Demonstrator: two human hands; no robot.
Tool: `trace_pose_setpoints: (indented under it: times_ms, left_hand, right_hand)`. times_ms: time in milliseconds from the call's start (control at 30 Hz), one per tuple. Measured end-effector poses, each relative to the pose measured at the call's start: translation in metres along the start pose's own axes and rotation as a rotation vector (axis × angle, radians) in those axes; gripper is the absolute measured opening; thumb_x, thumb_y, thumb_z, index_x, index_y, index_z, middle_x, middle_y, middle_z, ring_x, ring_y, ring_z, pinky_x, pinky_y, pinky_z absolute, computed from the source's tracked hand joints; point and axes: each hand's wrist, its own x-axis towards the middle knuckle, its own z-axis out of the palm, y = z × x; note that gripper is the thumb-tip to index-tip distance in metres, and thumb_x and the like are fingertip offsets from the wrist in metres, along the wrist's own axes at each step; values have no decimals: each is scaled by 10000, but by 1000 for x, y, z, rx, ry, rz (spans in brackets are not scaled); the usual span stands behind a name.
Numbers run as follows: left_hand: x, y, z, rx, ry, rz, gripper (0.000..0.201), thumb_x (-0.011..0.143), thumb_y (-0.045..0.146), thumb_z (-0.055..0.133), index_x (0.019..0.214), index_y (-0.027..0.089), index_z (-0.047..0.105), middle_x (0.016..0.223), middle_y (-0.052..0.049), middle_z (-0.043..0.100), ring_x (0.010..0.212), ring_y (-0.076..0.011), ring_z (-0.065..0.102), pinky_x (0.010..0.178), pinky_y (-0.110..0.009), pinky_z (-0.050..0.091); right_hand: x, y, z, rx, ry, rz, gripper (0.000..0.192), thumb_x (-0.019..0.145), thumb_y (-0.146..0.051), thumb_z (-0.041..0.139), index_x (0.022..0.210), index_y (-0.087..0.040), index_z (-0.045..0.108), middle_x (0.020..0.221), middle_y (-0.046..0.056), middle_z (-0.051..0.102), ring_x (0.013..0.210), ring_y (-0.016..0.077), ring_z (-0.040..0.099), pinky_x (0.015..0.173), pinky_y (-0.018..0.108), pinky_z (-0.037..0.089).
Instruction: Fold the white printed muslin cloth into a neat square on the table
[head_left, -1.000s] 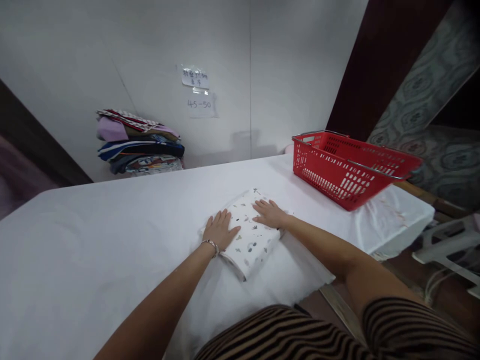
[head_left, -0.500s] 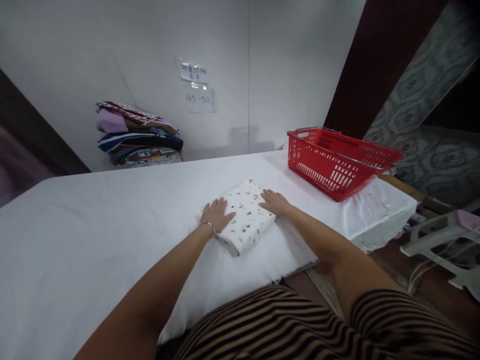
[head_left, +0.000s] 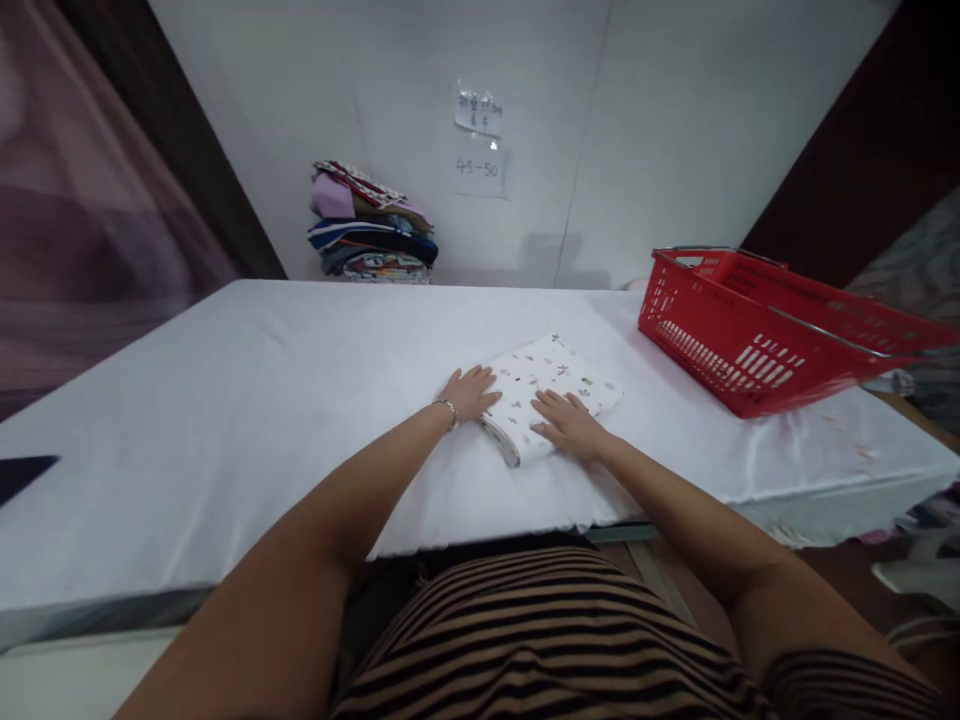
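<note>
A folded white cloth with small scattered prints lies on the white-covered table, its layered fold facing me. My left hand, a bracelet at the wrist, rests flat with fingers spread on the cloth's left edge. Flat on the cloth's right front part lies my right hand, fingers stretched out. Neither hand grips anything. What is under the palms is hidden.
On the table's right side stands a red plastic basket with metal handles. A stack of folded fabrics sits against the back wall, left of two paper signs. A pinkish curtain hangs at far left.
The view has swung left, so everything sits further right. My right hand has slid from the cloth's right edge toward its front middle. My left hand stays at the left edge.
</note>
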Motion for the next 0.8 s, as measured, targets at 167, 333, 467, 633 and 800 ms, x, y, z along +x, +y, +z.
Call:
trace_pose_setpoints:
  times_ms: [167, 333, 467, 633, 800]
  left_hand:
    - [6, -3, 6, -78, 5, -2, 480, 866, 469, 330, 1290, 266, 425, 1456, 3, 292, 1358, -201, 175, 1101, -457, 44]
    - [-7, -19, -1, -369, 269, -169, 428, 890, 395, 307, 1210, 208, 521, 1356, -23, 454, 1260, -155, 369, 1070, -320, 257]
    - [-24, -34, 1, -429, 396, -314, 353, 821, 301, 438, 1120, 189, 586, 1157, -42, 595, 1013, -159, 554, 930, -282, 422]
    - [-26, -39, 9, -377, 386, -160, 491, 676, 93, 503, 1150, 192, 582, 1233, -31, 538, 1102, -168, 504, 976, -271, 396]
    - [-19, -41, 8, -290, 368, -102, 410, 758, 131, 449, 1112, 251, 619, 1291, 4, 490, 1164, -155, 458, 1014, -262, 356]
  right_hand:
    - [-2, 2, 2, 10, -18, 28, 603, 891, -575, 232, 1392, -248, 308, 1479, 45, 211, 1365, 232, 137, 1087, 471, 84]
    - [-2, -17, -5, 99, 152, -14, 529, 895, -525, 306, 1291, -209, 460, 1378, 83, 417, 1292, 259, 312, 1042, 463, 228]
    - [0, -56, -4, 120, 294, -69, 346, 876, -442, 412, 1029, -202, 607, 1024, 84, 628, 989, 225, 537, 859, 352, 397]
    - [8, -91, 0, -73, 209, 38, 282, 820, -394, 502, 1004, -190, 564, 926, 73, 590, 881, 216, 519, 730, 301, 379]
    - [15, -97, 3, -216, 92, 108, 229, 816, -266, 458, 1026, -202, 524, 962, 67, 559, 882, 206, 517, 640, 271, 343]
